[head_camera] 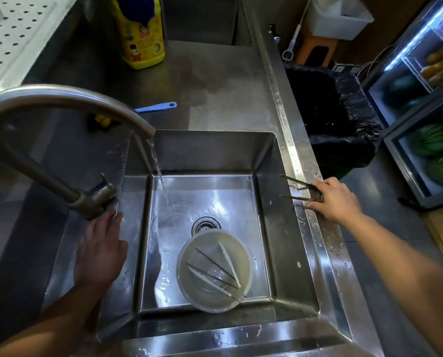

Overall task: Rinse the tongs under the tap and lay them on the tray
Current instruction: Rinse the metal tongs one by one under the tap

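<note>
Steel tongs (299, 188) sit pinched in the right hand (336, 199) over the sink (279, 228) rim, clear of the stream. The left hand (100, 249) lies open by the tap (94, 199), holding nothing. Wet metal could slip into the basin.

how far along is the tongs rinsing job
Early on. Done: the tap is running into the sink. In hand: the right hand holds one pair of tongs at the sink's right rim, away from the stream. Left: rinsing them, laying them on a tray; more tongs sit in the bowl.
</note>
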`<state>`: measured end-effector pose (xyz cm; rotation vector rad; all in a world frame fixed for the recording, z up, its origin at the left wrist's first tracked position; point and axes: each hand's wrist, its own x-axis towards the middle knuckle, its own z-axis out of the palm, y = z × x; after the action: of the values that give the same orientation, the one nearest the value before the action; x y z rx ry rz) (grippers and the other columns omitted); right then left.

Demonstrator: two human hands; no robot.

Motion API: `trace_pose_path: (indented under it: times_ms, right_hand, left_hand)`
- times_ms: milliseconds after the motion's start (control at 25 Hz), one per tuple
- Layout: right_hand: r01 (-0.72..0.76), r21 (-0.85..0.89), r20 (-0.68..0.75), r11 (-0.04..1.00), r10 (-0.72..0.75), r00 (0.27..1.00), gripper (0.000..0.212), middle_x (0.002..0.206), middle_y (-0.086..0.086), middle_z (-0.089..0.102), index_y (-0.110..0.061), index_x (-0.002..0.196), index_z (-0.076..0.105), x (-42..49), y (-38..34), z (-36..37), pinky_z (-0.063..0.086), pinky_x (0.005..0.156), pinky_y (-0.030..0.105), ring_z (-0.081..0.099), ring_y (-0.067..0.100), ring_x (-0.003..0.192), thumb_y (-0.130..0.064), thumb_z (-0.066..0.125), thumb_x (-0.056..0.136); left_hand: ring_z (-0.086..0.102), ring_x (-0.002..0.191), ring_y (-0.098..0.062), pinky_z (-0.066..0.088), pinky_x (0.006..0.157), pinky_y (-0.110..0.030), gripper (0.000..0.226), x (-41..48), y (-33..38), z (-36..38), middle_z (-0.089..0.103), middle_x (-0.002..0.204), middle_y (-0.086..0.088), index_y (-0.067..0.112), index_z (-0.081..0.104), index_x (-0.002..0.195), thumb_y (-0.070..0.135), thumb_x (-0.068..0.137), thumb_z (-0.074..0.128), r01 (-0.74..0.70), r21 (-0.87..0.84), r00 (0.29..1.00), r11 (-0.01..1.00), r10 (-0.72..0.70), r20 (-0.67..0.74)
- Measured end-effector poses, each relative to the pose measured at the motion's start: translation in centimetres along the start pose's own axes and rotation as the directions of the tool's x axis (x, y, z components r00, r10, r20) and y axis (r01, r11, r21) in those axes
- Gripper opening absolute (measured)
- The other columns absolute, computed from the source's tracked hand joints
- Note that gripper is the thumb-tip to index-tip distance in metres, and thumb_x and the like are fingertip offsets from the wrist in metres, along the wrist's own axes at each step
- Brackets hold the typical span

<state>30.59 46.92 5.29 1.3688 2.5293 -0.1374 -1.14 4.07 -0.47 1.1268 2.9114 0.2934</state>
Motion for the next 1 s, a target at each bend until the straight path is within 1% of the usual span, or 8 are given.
trace_pose_path:
  times_ms: [160, 280, 520, 640, 720, 800, 880, 1000]
  right_hand:
    - [0.035, -0.005, -0.064, 0.999, -0.035, 0.997, 0.056, 0.115, 0.006, 0.058, -0.019, 0.12, 0.063, -1.4, -2.3, -0.7, 0.048, 0.084, 0.042, 0.055, 0.031, 0.11, -0.058, 0.07, 0.081]
    - [0.059, 0.309, -0.095, 0.949, -0.031, 0.995, 0.053, 0.11, 0.004, 0.063, -0.019, 0.117, 0.065, -3.9, -6.5, -1.6, 0.05, 0.08, 0.04, 0.061, 0.028, 0.103, -0.057, 0.073, 0.08]
    - [-0.039, 0.848, 0.052, 0.529, -0.01, 0.999, 0.025, 0.075, -0.012, 0.071, -0.031, 0.075, 0.067, -10.7, -17.2, -1.9, 0.055, 0.073, 0.032, 0.067, 0.005, 0.073, -0.05, 0.082, 0.071]
    - [-0.131, 0.968, 0.161, 0.214, -0.128, 0.979, 0.035, 0.073, -0.011, 0.073, -0.027, 0.087, 0.073, -13.6, -21.6, -1.3, 0.057, 0.061, 0.027, 0.068, 0.002, 0.067, -0.054, 0.085, 0.068]
    - [-0.236, 0.969, 0.246, 0.076, -0.18, 0.952, 0.042, 0.078, -0.003, 0.073, -0.017, 0.097, 0.07, -15.0, -24.3, -0.7, 0.053, 0.053, 0.023, 0.07, 0.007, 0.065, -0.048, 0.085, 0.072]
    - [-0.311, 0.951, 0.304, 0.003, -0.217, 0.928, 0.046, 0.075, 0.006, 0.07, -0.009, 0.102, 0.065, -16.0, -26.1, -0.4, 0.05, 0.046, 0.027, 0.065, 0.014, 0.055, -0.042, 0.083, 0.076]
    - [-0.336, 0.94, 0.341, 0.063, -0.252, 0.906, 0.041, 0.065, 0.005, 0.066, -0.007, 0.098, 0.064, -16.3, -26.4, -0.7, 0.049, 0.046, 0.028, 0.058, 0.016, 0.049, -0.042, 0.078, 0.081]
    - [-0.084, 0.85, 0.222, 0.519, -0.209, 0.953, 0.051, 0.06, 0.003, 0.069, -0.016, 0.083, 0.07, -15.3, -25.3, -2.6, 0.052, 0.055, 0.032, 0.064, 0.02, 0.052, -0.066, 0.064, 0.08]
  left_hand:
    - [0.046, 0.12, -0.044, 0.045, 0.091, -0.061, 0.062, 0.1, -0.7, 0.4, 0.05, 0.14, -0.022, 0.002, 0.055, 0.133, 0.019, 0.075, 0.043, -0.013, -0.006, 1.0, 1.0, 0.013, -0.017]
    - [0.047, 0.12, -0.044, 0.044, 0.094, -0.061, 0.06, 0.0, -0.6, 0.5, 0.05, 0.14, -0.022, 0.002, 0.056, 0.133, 0.013, 0.074, 0.05, -0.009, -0.032, 1.0, 0.999, 0.009, -0.01]
    - [0.043, 0.131, -0.038, 0.035, 0.109, -0.048, 0.057, 0.5, 1.0, -2.0, 0.051, 0.143, -0.015, 0.009, 0.059, 0.133, 0.006, 0.078, 0.076, 0.101, -0.311, 0.986, 0.945, -0.054, 0.156]
    - [0.053, 0.124, -0.026, 0.038, 0.1, -0.033, 0.038, -0.4, 7.3, -4.8, 0.058, 0.125, 0.004, 0.03, 0.053, 0.133, 0.02, 0.098, 0.061, 0.417, -0.727, 0.863, 0.546, 0.012, 0.504]
    - [0.064, 0.104, -0.025, 0.048, 0.092, -0.036, 0.032, -1.7, 11.3, -6.0, 0.068, 0.109, 0.001, 0.03, 0.058, 0.131, 0.039, 0.102, 0.05, 0.67, -0.703, 0.702, 0.237, 0.104, 0.704]
    - [0.066, 0.07, -0.016, 0.055, 0.064, -0.026, 0.048, -3.2, 12.6, -6.4, 0.072, 0.08, 0.0, 0.035, 0.062, 0.121, 0.068, 0.092, 0.045, 0.651, -0.741, 0.723, 0.165, 0.164, 0.671]
    - [0.056, 0.05, -0.004, 0.04, 0.045, -0.015, 0.054, -4.4, 12.2, -6.5, 0.065, 0.063, 0.008, 0.036, 0.063, 0.114, 0.075, 0.084, 0.042, 0.552, -0.811, 0.797, 0.194, 0.161, 0.582]
    - [0.06, 0.066, 0.003, 0.044, 0.059, -0.012, 0.041, -5.1, 11.1, -6.2, 0.069, 0.079, 0.018, 0.039, 0.067, 0.107, 0.066, 0.091, 0.041, 0.435, -0.865, 0.867, 0.251, 0.143, 0.477]
